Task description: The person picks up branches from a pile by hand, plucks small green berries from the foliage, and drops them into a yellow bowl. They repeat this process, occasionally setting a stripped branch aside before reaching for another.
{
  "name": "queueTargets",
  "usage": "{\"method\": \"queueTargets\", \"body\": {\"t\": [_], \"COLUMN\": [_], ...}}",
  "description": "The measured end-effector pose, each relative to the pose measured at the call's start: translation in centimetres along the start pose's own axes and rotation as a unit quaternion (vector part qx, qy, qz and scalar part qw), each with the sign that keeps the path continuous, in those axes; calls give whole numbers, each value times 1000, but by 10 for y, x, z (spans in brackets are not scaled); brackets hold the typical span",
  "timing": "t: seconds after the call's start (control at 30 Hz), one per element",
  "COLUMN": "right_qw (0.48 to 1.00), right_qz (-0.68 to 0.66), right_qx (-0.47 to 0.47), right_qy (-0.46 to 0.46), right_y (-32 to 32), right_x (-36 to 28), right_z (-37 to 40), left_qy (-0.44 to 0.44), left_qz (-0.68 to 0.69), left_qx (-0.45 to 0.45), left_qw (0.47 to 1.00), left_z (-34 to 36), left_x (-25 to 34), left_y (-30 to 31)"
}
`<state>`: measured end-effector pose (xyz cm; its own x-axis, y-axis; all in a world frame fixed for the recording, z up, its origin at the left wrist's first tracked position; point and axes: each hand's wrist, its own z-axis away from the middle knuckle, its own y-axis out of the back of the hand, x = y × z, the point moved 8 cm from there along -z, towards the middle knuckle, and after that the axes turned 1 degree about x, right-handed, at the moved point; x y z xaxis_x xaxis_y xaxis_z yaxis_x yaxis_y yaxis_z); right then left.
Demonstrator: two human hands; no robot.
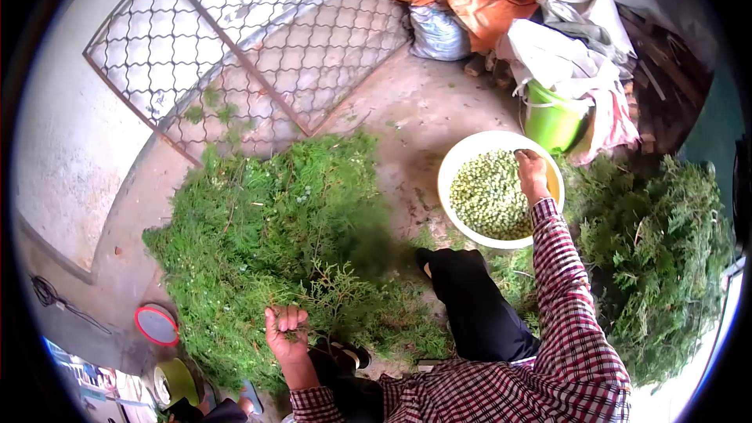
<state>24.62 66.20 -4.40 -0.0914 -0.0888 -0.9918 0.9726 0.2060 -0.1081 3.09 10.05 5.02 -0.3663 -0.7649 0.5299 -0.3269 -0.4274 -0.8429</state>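
My left hand [287, 333] is closed round the stem of a green leafy sprig [337, 286], low in the view in front of the big heap of cut branches [258, 204]. Over the right part of a cream-coloured basin [453, 223] is my right hand [532, 171], its fingers pressed together. Whether anything sits between those fingertips is too small to tell. Many small pale-green round cones [487, 196] lie in the basin.
A second branch heap [658, 243] lies at the right. Behind the basin stand a green bucket [551, 117], an orange cloth [493, 12] and a stuffed sack [439, 33]. A metal grille [235, 47] leans at the back left. A red-rimmed round object [157, 324] is at lower left.
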Motion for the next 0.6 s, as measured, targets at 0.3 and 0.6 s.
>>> {"method": "queueTargets", "body": {"t": [0.3, 0.6], "right_qw": [955, 696], "right_qz": [-258, 2], "right_qx": [-113, -714], "right_qy": [-94, -76], "right_y": [17, -132], "right_x": [-16, -65], "right_z": [81, 367], "left_qy": [-51, -58], "left_qz": [-10, 46], "left_qx": [31, -12], "left_qw": [998, 997], "left_z": [35, 8], "left_x": [12, -29], "left_y": [-25, -101]}}
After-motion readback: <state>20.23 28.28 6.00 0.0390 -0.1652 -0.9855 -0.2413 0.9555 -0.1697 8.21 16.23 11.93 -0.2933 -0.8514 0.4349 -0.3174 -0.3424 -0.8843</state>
